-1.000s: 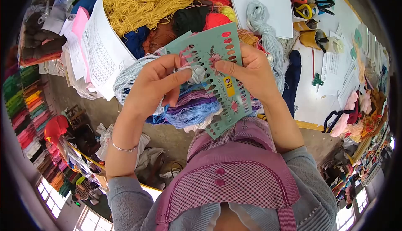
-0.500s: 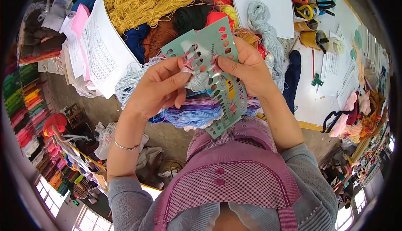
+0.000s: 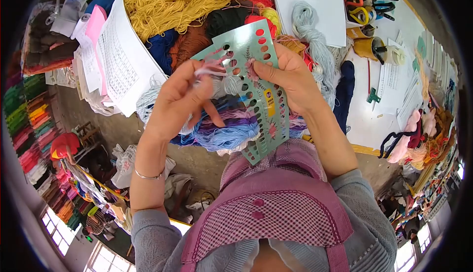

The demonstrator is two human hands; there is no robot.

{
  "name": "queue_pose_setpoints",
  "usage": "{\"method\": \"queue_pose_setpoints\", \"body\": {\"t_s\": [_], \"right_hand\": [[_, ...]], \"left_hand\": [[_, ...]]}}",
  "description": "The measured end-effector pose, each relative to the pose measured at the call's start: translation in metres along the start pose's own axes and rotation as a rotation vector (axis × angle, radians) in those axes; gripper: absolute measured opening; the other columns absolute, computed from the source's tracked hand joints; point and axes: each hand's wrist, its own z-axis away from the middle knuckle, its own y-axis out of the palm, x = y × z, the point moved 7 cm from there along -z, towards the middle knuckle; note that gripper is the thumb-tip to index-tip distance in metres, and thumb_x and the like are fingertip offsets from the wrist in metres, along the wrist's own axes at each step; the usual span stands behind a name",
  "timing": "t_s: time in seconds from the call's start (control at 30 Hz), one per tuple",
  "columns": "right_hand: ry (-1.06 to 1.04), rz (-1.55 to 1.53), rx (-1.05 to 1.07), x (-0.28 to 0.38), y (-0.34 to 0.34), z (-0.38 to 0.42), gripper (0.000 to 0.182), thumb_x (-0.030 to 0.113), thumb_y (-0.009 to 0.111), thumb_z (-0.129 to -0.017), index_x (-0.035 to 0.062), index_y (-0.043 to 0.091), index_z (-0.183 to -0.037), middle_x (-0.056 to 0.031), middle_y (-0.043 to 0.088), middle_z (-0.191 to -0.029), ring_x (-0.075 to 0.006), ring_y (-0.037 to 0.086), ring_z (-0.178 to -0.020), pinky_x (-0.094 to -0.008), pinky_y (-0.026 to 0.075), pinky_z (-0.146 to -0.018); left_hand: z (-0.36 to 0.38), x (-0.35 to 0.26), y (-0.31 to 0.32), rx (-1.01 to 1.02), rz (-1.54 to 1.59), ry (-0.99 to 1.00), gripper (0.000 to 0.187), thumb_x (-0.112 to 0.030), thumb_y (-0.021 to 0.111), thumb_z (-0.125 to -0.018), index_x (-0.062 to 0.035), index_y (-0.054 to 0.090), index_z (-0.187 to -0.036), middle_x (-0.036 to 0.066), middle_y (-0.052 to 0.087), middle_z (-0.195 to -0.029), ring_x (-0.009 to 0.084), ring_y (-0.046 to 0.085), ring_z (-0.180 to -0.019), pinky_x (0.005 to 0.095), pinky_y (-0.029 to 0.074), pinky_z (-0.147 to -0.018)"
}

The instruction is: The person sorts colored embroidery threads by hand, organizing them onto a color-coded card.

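Thread card (image 3: 256, 89), mid-frame: right hand (image 3: 290, 82) should pinch it steady while left hand (image 3: 180, 102), gripping pale thread (image 3: 224, 84), pulls taut.

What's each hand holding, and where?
Right hand grips the teal thread card by its right edge; left hand pinches pale blue thread at the card's holes.

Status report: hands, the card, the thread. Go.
Right hand grips the teal punched thread-organizer card. Left hand pinches pale blue-grey thread at the card's holes. Loose yarn skeins piled behind; nothing blocking.
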Motion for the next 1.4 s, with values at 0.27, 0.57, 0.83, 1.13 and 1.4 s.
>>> {"method": "queue_pose_setpoints", "body": {"t_s": [0.27,0.57,0.83,1.13,1.4], "right_hand": [[-0.011,0.090,0.005,-0.003,-0.004,-0.010,0.024,0.004,0.060,-0.090,0.0014,0.055,-0.114,-0.0037,0.065,-0.105,-0.0087,0.061,-0.089,-0.0255,0.050,-0.079],[-0.017,0.344,-0.211,-0.007,-0.024,0.007,0.039,0.015,0.063,-0.090,0.0011,0.047,-0.123,-0.0048,0.065,-0.103,-0.0083,0.060,-0.089,-0.0255,0.049,-0.076],[-0.029,0.229,-0.130,-0.007,-0.012,0.042,0.033,0.010,0.053,-0.095,0.0019,0.046,-0.126,-0.0054,0.063,-0.113,-0.0084,0.059,-0.099,-0.0244,0.047,-0.085],[-0.028,0.174,-0.169,-0.010,-0.029,0.036,0.018,0.009,0.055,-0.094,0.0019,0.055,-0.111,-0.0055,0.065,-0.104,-0.0078,0.061,-0.088,-0.0229,0.048,-0.079],[-0.034,0.425,-0.228,-0.046,-0.033,0.032,0.012,0.012,0.054,-0.096,0.0015,0.054,-0.101,-0.0037,0.066,-0.089,-0.0048,0.059,-0.074,-0.0203,0.046,-0.066]], "left_hand": [[-0.003,-0.040,-0.012,-0.356,-0.902,0.484,0.040,0.001,0.059,-0.076,-0.0067,0.050,-0.115,0.013,0.062,-0.084,0.0243,0.055,-0.060,0.0283,0.046,-0.057],[0.033,-0.013,0.010,-0.580,-0.985,0.751,0.016,-0.001,0.069,-0.075,-0.0021,0.064,-0.090,0.008,0.059,-0.086,0.0223,0.056,-0.067,0.0292,0.046,-0.057],[0.010,0.023,0.017,-0.463,-0.658,0.717,0.015,-0.013,0.056,-0.093,0.0011,0.062,-0.096,0.010,0.053,-0.078,0.0222,0.054,-0.068,0.0299,0.044,-0.065],[0.036,0.052,0.016,-0.370,-0.689,0.419,0.022,-0.020,0.056,-0.095,0.0013,0.052,-0.088,0.003,0.050,-0.062,0.0117,0.047,-0.056,0.0304,0.037,-0.051],[0.094,0.071,0.001,-0.479,-0.567,0.190,0.013,-0.014,0.058,-0.092,-0.0046,0.061,-0.100,0.007,0.055,-0.059,0.0116,0.052,-0.045,0.0282,0.040,-0.046]]}}
